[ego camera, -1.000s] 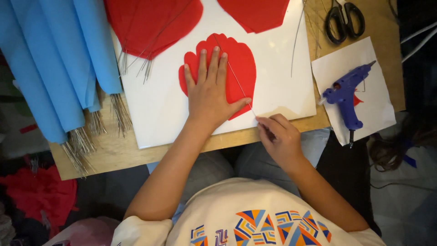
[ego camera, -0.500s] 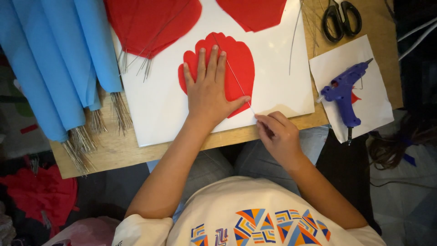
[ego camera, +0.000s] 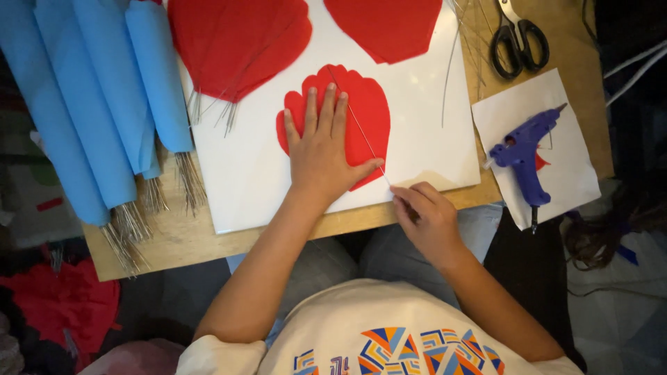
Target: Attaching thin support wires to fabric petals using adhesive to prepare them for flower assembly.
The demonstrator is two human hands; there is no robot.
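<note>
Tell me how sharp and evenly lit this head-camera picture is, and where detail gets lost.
Head view: the white board is bright and evenly lit, without hard glare; the left hand on the red petal and the right hand pinching the thin wire look sharp; the floor at the right edge falls into dark shadow; the near shirt is slightly soft.

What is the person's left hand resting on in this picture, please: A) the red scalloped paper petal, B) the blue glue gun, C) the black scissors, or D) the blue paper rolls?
A: the left hand lies flat, fingers spread, on the red scalloped paper petal on the white board, while the right hand pinches a thin wire lying across that petal.
</note>
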